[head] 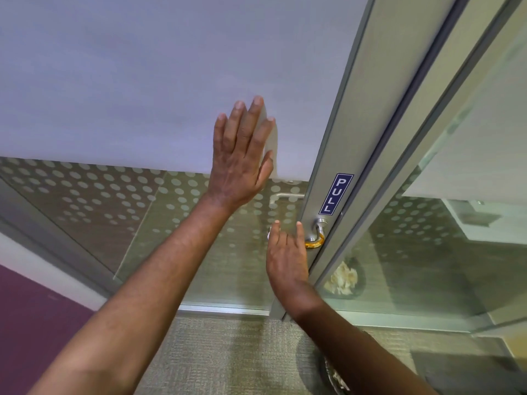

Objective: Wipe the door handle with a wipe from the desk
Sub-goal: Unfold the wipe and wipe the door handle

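Head view of a glass door with a frosted dot pattern (176, 192) and its brushed-aluminium stile (339, 155), on which a dark blue "PULL" label (336, 193) sits just above the curved silver lever door handle (316, 233). The handle springs from a round rose on the stile, bends down and runs leftward, so that its long axis lies roughly level across the glass; an amber glint marks the bend, and most of the grip is hidden behind the right hand (286, 258). That hand hangs directly in front of the grip with its fingers (275, 233) spread and extended, gripping nothing; whether they touch the lever cannot be told. The left hand (242, 158) is up and to the left, above the handle, flat and open, fingers splayed at the lower edge of the pale opaque panel (142, 81) on the door, also holding nothing. No wipe appears in either hand, and no desk is in view. The right hand is clearly the nearer to the handle, which lies just beyond and slightly right of its fingertips; wiping, by this evidence, is not yet possible without a wipe.
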Demonstrator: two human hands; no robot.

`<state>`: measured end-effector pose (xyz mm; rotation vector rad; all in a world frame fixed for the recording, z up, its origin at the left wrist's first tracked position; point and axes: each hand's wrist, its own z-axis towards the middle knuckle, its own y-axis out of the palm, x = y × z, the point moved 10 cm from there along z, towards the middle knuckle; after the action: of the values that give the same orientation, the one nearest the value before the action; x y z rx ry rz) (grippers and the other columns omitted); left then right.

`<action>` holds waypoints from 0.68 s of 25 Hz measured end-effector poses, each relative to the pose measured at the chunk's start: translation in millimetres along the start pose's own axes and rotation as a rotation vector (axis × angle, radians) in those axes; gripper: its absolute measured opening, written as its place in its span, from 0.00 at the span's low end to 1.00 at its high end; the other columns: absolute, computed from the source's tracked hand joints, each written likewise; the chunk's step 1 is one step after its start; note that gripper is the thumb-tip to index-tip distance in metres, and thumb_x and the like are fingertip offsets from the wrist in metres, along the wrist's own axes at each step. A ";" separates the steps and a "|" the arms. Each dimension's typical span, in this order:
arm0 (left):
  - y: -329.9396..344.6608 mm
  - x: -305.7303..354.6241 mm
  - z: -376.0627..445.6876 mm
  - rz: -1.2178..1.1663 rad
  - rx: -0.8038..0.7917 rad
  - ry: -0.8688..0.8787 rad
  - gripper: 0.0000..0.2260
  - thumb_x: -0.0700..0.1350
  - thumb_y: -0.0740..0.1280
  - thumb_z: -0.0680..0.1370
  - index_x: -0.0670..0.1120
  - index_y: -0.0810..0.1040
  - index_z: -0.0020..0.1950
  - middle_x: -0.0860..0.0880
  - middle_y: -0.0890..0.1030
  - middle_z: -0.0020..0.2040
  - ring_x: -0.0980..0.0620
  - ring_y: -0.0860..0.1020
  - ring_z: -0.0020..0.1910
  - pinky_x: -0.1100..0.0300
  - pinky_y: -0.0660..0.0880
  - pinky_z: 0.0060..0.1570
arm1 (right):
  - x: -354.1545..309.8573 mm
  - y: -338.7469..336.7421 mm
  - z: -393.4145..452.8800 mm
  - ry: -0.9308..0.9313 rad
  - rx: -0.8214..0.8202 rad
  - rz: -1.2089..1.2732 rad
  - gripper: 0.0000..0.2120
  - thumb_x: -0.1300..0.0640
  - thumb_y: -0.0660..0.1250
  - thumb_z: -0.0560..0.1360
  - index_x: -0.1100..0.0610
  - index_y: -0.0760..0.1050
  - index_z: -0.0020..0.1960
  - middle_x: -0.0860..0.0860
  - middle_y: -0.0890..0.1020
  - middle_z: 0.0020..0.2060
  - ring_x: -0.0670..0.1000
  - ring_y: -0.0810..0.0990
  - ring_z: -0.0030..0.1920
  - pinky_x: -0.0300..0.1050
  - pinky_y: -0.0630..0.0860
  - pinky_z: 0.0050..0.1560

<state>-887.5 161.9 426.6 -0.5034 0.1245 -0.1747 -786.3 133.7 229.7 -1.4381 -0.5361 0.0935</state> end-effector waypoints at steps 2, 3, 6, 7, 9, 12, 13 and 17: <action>9.8 1.0 4.7 0.027 0.030 0.021 0.27 0.48 0.64 0.82 0.45 0.60 0.80 0.39 0.60 0.80 0.36 0.57 0.79 0.38 0.47 0.79 | -3.0 5.0 -1.8 -0.029 -0.022 -0.091 0.42 0.62 0.66 0.73 0.73 0.46 0.77 0.58 0.74 0.53 0.58 0.76 0.55 0.67 0.45 0.77; 14.0 1.5 5.2 0.039 0.048 0.020 0.27 0.49 0.63 0.83 0.45 0.59 0.80 0.40 0.60 0.80 0.36 0.57 0.79 0.38 0.45 0.80 | -3.7 7.0 1.9 -0.020 -0.052 -0.082 0.41 0.61 0.68 0.72 0.72 0.50 0.77 0.58 0.74 0.53 0.58 0.75 0.56 0.67 0.46 0.77; 22.0 1.7 2.4 0.071 0.094 0.016 0.27 0.50 0.61 0.83 0.46 0.58 0.80 0.41 0.61 0.80 0.40 0.50 0.83 0.39 0.43 0.80 | -5.5 6.9 16.6 0.024 -0.173 -0.014 0.27 0.59 0.68 0.74 0.66 0.66 0.70 0.56 0.72 0.50 0.55 0.75 0.53 0.63 0.56 0.76; 23.2 0.4 1.8 0.076 0.098 0.012 0.27 0.50 0.61 0.83 0.47 0.57 0.80 0.42 0.60 0.80 0.43 0.46 0.84 0.39 0.43 0.80 | -7.6 6.2 20.7 0.017 -0.217 -0.016 0.23 0.58 0.69 0.74 0.64 0.69 0.67 0.55 0.72 0.49 0.54 0.76 0.51 0.61 0.60 0.73; 24.2 -1.2 2.3 0.084 0.104 0.008 0.27 0.51 0.60 0.83 0.47 0.57 0.80 0.43 0.58 0.80 0.45 0.41 0.83 0.39 0.42 0.80 | -8.5 2.3 30.6 0.029 -0.268 0.032 0.17 0.58 0.67 0.76 0.59 0.73 0.64 0.52 0.74 0.48 0.51 0.78 0.47 0.56 0.65 0.68; 23.6 0.9 2.3 0.085 0.110 0.017 0.26 0.51 0.60 0.84 0.47 0.57 0.80 0.42 0.59 0.80 0.45 0.40 0.83 0.39 0.43 0.80 | -7.1 7.5 48.6 0.077 -0.327 0.177 0.20 0.60 0.65 0.78 0.51 0.71 0.69 0.49 0.76 0.55 0.49 0.82 0.49 0.52 0.65 0.62; 23.6 1.2 2.5 0.085 0.109 0.021 0.26 0.51 0.60 0.84 0.47 0.57 0.80 0.42 0.59 0.80 0.45 0.41 0.83 0.39 0.43 0.80 | -8.3 9.4 52.0 0.082 -0.344 0.218 0.21 0.60 0.64 0.78 0.49 0.71 0.69 0.48 0.76 0.57 0.50 0.82 0.50 0.52 0.64 0.61; 19.3 -0.3 3.1 0.095 0.105 0.018 0.27 0.51 0.60 0.83 0.47 0.56 0.81 0.42 0.58 0.80 0.45 0.40 0.83 0.39 0.43 0.80 | 0.0 -1.6 38.6 0.120 -0.178 0.336 0.15 0.61 0.57 0.80 0.54 0.69 0.65 0.49 0.80 0.52 0.52 0.82 0.50 0.53 0.64 0.62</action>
<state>-884.7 180.0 419.8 -0.3909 0.1555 -0.0919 -802.3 168.7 232.7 -1.6867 -0.2037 0.2299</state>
